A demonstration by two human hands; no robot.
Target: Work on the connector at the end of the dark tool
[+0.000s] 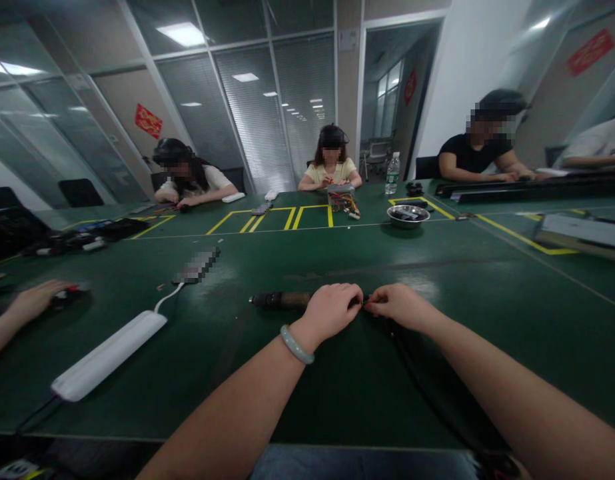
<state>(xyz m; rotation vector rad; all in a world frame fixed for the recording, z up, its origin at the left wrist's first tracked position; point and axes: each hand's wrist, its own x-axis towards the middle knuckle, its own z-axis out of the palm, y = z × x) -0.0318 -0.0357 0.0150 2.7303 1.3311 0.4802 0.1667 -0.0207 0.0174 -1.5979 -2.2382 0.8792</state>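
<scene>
An electric screwdriver (pixel 287 301), dark with a brownish body, lies on the green table with its tip to the left. My left hand (pixel 332 308), a pale bangle on its wrist, is closed around the rear part of it, which the fingers cover. Close by on the right, my right hand (pixel 400 307) pinches the end of a black cable (pixel 412 367) at the tool's tail. From there the cable runs down toward the table's front edge. Whether plug and tool are joined is hidden between my fingertips.
A white power strip (pixel 110 353) with a white cord to a phone (pixel 196 265) lies on my left. Nearby is a co-worker's hand (pixel 37 298). Farther off stand a metal bowl (pixel 408 223) of dark parts, a water bottle (pixel 392 175) and a wired box (pixel 341 195). Several people sit around.
</scene>
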